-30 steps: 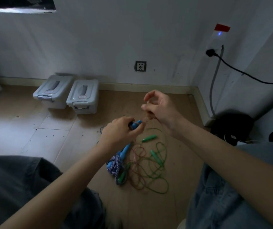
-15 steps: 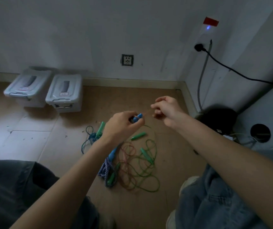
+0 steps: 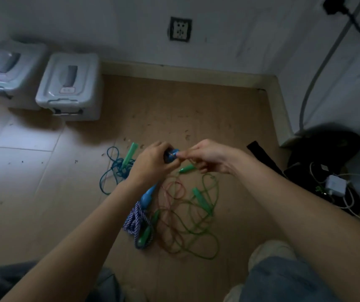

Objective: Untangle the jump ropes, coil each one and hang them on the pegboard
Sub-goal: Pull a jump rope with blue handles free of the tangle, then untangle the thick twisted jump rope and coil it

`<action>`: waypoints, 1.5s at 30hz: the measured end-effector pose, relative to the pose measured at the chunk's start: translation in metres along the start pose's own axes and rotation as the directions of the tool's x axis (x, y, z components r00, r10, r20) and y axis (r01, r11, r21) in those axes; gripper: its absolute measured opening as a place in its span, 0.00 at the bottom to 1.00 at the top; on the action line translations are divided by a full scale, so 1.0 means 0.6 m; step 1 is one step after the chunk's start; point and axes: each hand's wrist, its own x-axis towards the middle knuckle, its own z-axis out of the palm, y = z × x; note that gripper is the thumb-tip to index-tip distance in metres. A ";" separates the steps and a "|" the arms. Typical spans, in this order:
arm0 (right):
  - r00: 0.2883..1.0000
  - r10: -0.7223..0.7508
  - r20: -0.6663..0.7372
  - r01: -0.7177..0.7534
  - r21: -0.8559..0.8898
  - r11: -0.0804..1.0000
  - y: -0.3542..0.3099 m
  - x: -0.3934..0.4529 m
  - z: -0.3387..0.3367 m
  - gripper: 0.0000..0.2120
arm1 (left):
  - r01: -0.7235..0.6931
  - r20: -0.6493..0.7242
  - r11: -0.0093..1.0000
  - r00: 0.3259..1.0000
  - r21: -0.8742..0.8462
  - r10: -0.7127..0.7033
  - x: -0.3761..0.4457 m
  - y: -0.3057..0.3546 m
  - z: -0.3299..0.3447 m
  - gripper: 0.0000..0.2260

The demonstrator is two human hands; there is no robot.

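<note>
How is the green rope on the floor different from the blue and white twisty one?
The green rope is thin and lies spread out in wide, loose loops; the blue and white rope is thick, braided and bunched into a tight bundle. The green rope is one plain colour; the blue and white rope is striped. Both lie on the wooden floor in the same pile, and no hand touches either one.

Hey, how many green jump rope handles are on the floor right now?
4 visible: one green handle left of the left hand, one under the right hand, one in the green rope loops, one by the braided rope. Others may be hidden.
</note>
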 end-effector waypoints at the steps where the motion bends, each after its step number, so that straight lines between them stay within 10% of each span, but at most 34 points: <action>1: 1.000 -0.009 -0.005 0.009 0.010 1.000 0.010 0.018 -0.009 0.10 | -0.051 0.046 0.998 0.998 0.038 0.050 0.011 -0.015 0.012 0.15; 5: 0.951 -0.119 -0.286 0.186 0.217 0.958 0.048 0.113 -0.039 0.11 | -0.019 0.112 0.993 0.994 0.115 0.006 0.055 -0.088 0.039 0.36; 9: 0.850 -0.066 -0.523 0.202 0.206 0.957 0.066 0.225 -0.067 0.13 | 0.141 0.082 0.983 0.985 0.118 -0.152 0.047 -0.141 0.070 0.28; 16: 0.854 0.111 -0.509 -0.006 0.203 0.979 0.117 0.329 -0.072 0.24 | 0.341 0.112 0.842 0.900 0.419 -0.421 -0.008 -0.191 0.114 0.24; 21: 0.714 -0.078 -0.695 0.087 -0.022 0.996 0.137 0.279 -0.069 0.26 | 0.744 0.034 0.634 0.643 0.211 -0.765 -0.084 -0.189 0.116 0.36; 24: 0.717 -0.249 -0.651 0.120 -0.237 0.964 0.126 0.231 -0.032 0.16 | 0.830 0.129 0.557 0.551 0.021 -0.825 -0.106 -0.201 0.098 0.26; 27: 0.970 -0.156 -0.186 0.131 -0.140 0.982 0.104 0.172 0.039 0.11 | 0.799 0.144 0.597 0.600 -0.073 -0.787 -0.104 -0.193 0.057 0.10; 30: 0.929 0.064 0.364 0.022 -0.227 0.974 0.083 0.097 0.105 0.11 | 0.729 0.126 0.628 0.674 -0.271 -0.728 -0.079 -0.142 -0.003 0.10; 38: 0.897 -0.432 0.089 0.429 -0.400 0.810 -0.068 -0.092 0.103 0.12 | 0.404 0.247 0.703 0.915 -0.586 -0.320 -0.060 0.072 -0.217 0.04; 45: 0.839 -0.516 0.175 0.530 -0.483 0.697 -0.157 -0.269 0.051 0.11 | 0.218 0.297 0.791 0.954 -0.572 -0.048 -0.119 0.166 -0.282 0.24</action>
